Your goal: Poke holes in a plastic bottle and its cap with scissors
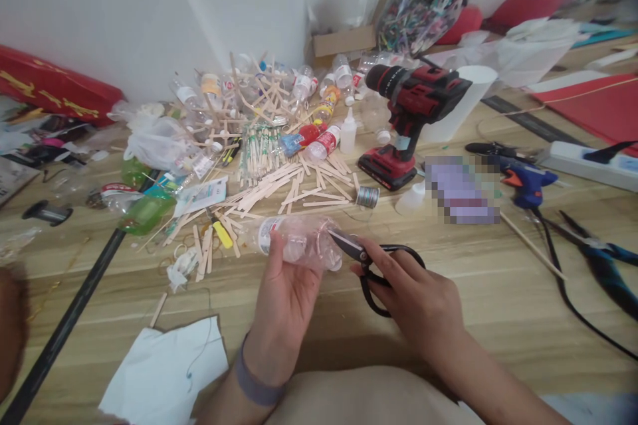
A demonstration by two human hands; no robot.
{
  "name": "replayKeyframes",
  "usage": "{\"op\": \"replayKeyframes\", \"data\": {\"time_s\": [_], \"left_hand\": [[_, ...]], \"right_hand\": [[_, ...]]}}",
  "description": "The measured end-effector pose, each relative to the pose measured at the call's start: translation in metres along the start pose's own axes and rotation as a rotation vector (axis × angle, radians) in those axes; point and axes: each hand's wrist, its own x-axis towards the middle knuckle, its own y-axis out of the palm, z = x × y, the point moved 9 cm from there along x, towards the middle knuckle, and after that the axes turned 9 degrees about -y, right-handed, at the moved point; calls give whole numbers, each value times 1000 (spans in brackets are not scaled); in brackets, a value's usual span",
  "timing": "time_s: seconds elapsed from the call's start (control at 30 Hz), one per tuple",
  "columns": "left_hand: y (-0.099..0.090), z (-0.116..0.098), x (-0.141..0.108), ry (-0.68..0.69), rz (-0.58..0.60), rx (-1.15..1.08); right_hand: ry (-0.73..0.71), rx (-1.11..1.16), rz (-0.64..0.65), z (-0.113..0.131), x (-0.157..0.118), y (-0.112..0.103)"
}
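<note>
A clear plastic bottle (299, 242) with a white and red label lies sideways in my left hand (286, 292), its base end toward the right. The thumb rests over the bottle's near side. My right hand (419, 292) is wrapped round the black handles of a pair of scissors (355, 251). Their blades point left and their tips meet the bottle near its base. Whether the tips have gone through the plastic cannot be made out.
Wooden sticks (279, 186) and several bottles spread behind the hands. A red drill (403, 119) stands beyond my right hand, with a thread spool (367, 196) nearby. At the right lie a blue glue gun (528, 179) and pliers (598, 259); white paper (167, 368) lies front left.
</note>
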Motion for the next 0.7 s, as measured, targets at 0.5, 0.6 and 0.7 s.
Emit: {"op": "replayKeyframes", "data": {"time_s": [0.5,0.6,0.7], "left_hand": [[-2,-1,-2,-13,-63,-6],[2,-8,-5,35,-39,10],[6,-16,-8,87,31,36]], "right_hand": [[8,162,-6,-4,-2,10],[38,217,26,-1,-4,15],[87,276,17,-2,-6,18]]}}
